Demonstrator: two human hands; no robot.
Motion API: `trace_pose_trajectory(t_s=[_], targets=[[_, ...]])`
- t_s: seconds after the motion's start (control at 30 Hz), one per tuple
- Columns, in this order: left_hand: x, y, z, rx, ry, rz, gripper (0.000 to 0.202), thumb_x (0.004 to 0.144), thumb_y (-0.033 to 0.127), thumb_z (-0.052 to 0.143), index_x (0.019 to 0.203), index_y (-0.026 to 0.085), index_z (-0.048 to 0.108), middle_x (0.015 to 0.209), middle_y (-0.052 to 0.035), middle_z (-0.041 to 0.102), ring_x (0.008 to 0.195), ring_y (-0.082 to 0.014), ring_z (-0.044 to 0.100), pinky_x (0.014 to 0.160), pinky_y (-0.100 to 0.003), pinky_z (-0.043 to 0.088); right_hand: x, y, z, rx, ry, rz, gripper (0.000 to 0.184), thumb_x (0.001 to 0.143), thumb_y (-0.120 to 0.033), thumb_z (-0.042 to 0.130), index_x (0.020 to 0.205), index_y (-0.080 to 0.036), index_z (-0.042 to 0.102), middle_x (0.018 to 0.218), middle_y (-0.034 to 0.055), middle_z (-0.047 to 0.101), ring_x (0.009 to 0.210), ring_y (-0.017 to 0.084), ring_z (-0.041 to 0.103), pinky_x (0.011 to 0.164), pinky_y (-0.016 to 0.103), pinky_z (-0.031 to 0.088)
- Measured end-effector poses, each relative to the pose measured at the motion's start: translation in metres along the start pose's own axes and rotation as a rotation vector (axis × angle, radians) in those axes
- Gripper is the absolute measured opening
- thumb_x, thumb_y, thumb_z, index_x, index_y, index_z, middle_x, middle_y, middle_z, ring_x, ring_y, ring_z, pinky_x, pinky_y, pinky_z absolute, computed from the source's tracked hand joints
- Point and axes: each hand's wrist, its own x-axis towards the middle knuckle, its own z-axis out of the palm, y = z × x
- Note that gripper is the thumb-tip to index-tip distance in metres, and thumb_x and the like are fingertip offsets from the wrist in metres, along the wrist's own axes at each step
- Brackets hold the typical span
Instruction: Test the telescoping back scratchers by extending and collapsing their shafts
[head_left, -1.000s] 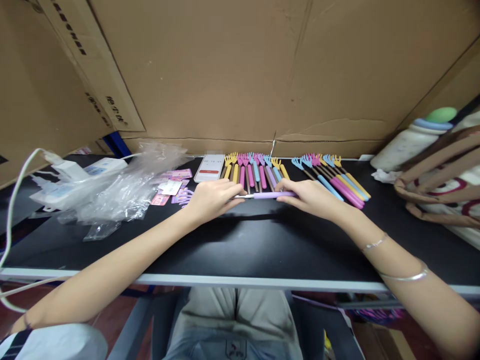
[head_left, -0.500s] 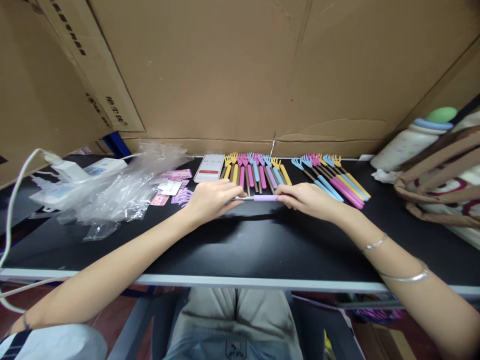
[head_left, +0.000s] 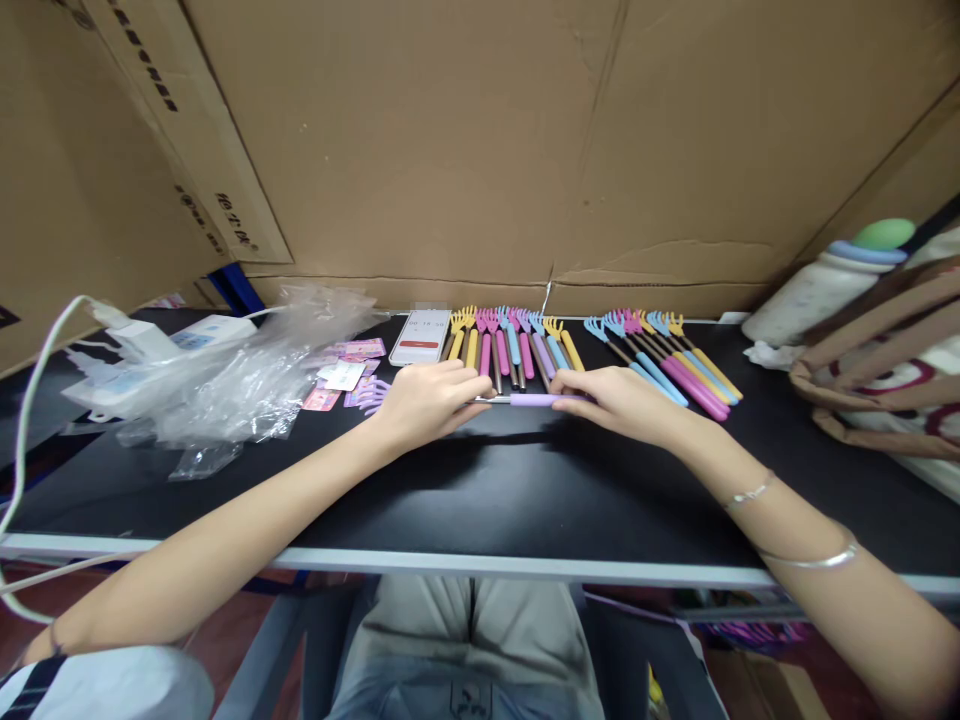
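Between my two hands, level above the black table (head_left: 510,500), lies a purple back scratcher (head_left: 531,400) with a metal rod. My left hand (head_left: 429,398) is closed round the rod, and the purple claw head sticks out on its left side. Pinched in the fingers of my right hand (head_left: 611,398) is the end of the purple handle. Just behind my hands a row of back scratchers (head_left: 513,345) in yellow, pink, blue and purple lies side by side. A second group of back scratchers (head_left: 667,360) lies slanted to the right.
A phone (head_left: 420,337) with a timer lies left of the row. Printed cards (head_left: 343,376) and crumpled clear plastic bags (head_left: 262,370) are further left, beside a white power strip (head_left: 202,338). At right are a bottle (head_left: 817,290) and a brown-handled bag (head_left: 825,400). Cardboard (head_left: 420,140) walls the back.
My right hand's fingers have shifted slightly along the purple handle, with the thumb and fingers a little further apart. The left hand stays on the rod. The other things have not moved.
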Motion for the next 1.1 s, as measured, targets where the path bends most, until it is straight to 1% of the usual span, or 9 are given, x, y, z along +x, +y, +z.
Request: trace_pose_trajectory(t_s=[0.13, 0.23, 0.43, 0.53, 0.7, 0.83, 1.0, 1.1], targets=[[-0.0002, 0.0004, 0.001, -0.016, -0.01, 0.009, 0.022, 0.093, 0.036, 0.049, 0.082, 0.021, 0.061, 0.071, 0.0029, 0.065, 0.067, -0.0116, 0.058, 0.053, -0.024, 0.03, 0.0004, -0.0007, -0.0007, 0.021, -0.059, 0.009, 0.032, 0.095, -0.043, 0.034, 0.087, -0.022, 0.057, 0.071, 0.0002, 0.063, 0.058, 0.013, 0.054, 0.056, 0.023, 0.032], [-0.0004, 0.0003, 0.0018, -0.03, -0.019, -0.004, 0.023, 0.093, 0.037, 0.049, 0.083, 0.021, 0.062, 0.073, 0.0022, 0.066, 0.067, -0.0113, 0.058, 0.053, -0.023, 0.031, 0.0009, -0.0008, -0.0002, 0.018, -0.081, 0.019, 0.033, 0.095, -0.042, 0.033, 0.084, -0.022, 0.057, 0.07, 0.0004, 0.063, 0.057, 0.012, 0.054, 0.056, 0.023, 0.032], [-0.0012, 0.0001, 0.0033, -0.031, -0.005, -0.055, 0.027, 0.093, 0.04, 0.046, 0.084, 0.022, 0.064, 0.07, 0.0011, 0.065, 0.065, -0.0111, 0.057, 0.052, -0.023, 0.03, 0.0004, 0.0005, 0.0034, 0.016, -0.006, 0.015, 0.027, 0.093, -0.044, 0.038, 0.096, -0.023, 0.055, 0.07, -0.0008, 0.062, 0.058, 0.013, 0.054, 0.057, 0.023, 0.032], [-0.0016, 0.0002, 0.004, -0.012, 0.004, -0.055, 0.026, 0.093, 0.04, 0.048, 0.083, 0.023, 0.065, 0.069, 0.0012, 0.064, 0.064, -0.011, 0.057, 0.051, -0.024, 0.031, 0.0, 0.0006, 0.0045, -0.004, 0.016, 0.018, 0.025, 0.092, -0.044, 0.041, 0.096, -0.023, 0.055, 0.071, -0.0013, 0.062, 0.056, 0.012, 0.052, 0.057, 0.023, 0.031], [-0.002, -0.0002, 0.0044, -0.017, -0.008, -0.043, 0.027, 0.093, 0.04, 0.048, 0.082, 0.021, 0.064, 0.07, 0.0007, 0.066, 0.064, -0.0119, 0.058, 0.051, -0.023, 0.03, 0.001, -0.0013, 0.0031, -0.03, 0.004, 0.013, 0.028, 0.094, -0.044, 0.036, 0.093, -0.023, 0.055, 0.067, -0.0012, 0.059, 0.056, 0.013, 0.052, 0.056, 0.023, 0.03], [-0.0016, -0.0001, 0.0034, -0.038, -0.031, -0.039, 0.032, 0.094, 0.042, 0.044, 0.083, 0.021, 0.065, 0.072, -0.0002, 0.067, 0.065, -0.0118, 0.059, 0.052, -0.022, 0.031, 0.0016, -0.0028, 0.0016, -0.018, -0.035, 0.008, 0.031, 0.095, -0.043, 0.033, 0.09, -0.022, 0.055, 0.068, -0.0001, 0.06, 0.057, 0.013, 0.052, 0.056, 0.023, 0.03], [-0.0007, 0.0029, 0.0023, -0.033, -0.015, -0.001, 0.033, 0.095, 0.041, 0.043, 0.082, 0.021, 0.065, 0.071, 0.0008, 0.067, 0.067, -0.011, 0.059, 0.053, -0.023, 0.033, 0.0018, -0.0025, 0.0026, -0.041, -0.066, -0.022, 0.04, 0.097, -0.041, 0.026, 0.075, -0.021, 0.052, 0.065, 0.0009, 0.057, 0.056, 0.014, 0.048, 0.056, 0.024, 0.028], [-0.0007, 0.0038, 0.0018, -0.032, -0.004, 0.007, 0.029, 0.094, 0.04, 0.046, 0.083, 0.022, 0.065, 0.072, 0.0017, 0.066, 0.068, -0.0104, 0.058, 0.055, -0.023, 0.034, 0.0022, -0.0019, 0.0035, -0.039, -0.054, -0.021, 0.039, 0.096, -0.041, 0.027, 0.073, -0.021, 0.051, 0.066, 0.001, 0.057, 0.057, 0.014, 0.048, 0.056, 0.024, 0.028]])
